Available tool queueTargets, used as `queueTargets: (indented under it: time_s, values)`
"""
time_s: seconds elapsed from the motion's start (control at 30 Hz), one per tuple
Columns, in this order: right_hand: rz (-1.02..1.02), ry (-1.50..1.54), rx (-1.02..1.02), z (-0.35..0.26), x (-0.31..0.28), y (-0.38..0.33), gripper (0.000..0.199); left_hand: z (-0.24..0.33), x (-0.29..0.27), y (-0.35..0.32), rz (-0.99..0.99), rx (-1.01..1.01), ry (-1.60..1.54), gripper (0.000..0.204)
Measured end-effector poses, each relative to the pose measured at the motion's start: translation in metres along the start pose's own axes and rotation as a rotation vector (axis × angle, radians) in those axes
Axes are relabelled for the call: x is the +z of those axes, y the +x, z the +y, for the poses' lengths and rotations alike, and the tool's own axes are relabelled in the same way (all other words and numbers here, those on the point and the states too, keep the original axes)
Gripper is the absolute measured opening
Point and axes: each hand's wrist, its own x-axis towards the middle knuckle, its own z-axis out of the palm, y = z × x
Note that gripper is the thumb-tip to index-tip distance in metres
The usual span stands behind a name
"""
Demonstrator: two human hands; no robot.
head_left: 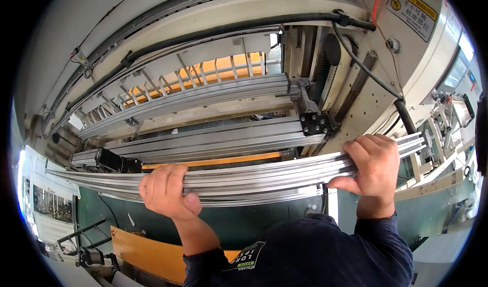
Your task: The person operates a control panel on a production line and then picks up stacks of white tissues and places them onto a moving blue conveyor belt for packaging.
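A bundle of long silver metal strips (259, 178) stretches across the view in front of me, its right end raised a little higher than its left. Around its left half, my left hand (166, 190) is closed, with the fingers over the top and the thumb on the near side. Close to the right end, my right hand (375, 162) also grips the bundle, thumb pointing left along the near side. At the right tip the strips stick out past the hand at uneven lengths.
Beyond the bundle stands a large cream machine frame (351, 109) with aluminium beams (218, 139) and a row of metal fingers (193, 73). A black cable (244, 24) runs along its top. An orange panel (152, 254) lies low on the left, over green floor (101, 208).
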Motion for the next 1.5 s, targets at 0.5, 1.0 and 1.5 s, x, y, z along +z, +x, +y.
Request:
queueTargets:
  time_s: [0.5,1.0,1.5]
  values:
    - [0.013,0.067,-0.153,0.020,0.004,-0.012,0.057,0.009,0.005,0.004,0.016,0.006,0.053,0.059]
    - [0.015,0.097,-0.147,0.026,0.015,-0.018,0.051,0.002,0.010,-0.006,0.008,0.014,0.035,0.064]
    - [0.032,0.085,-0.141,0.027,0.019,-0.018,0.053,0.000,0.013,-0.007,0.024,0.030,0.010,0.064]
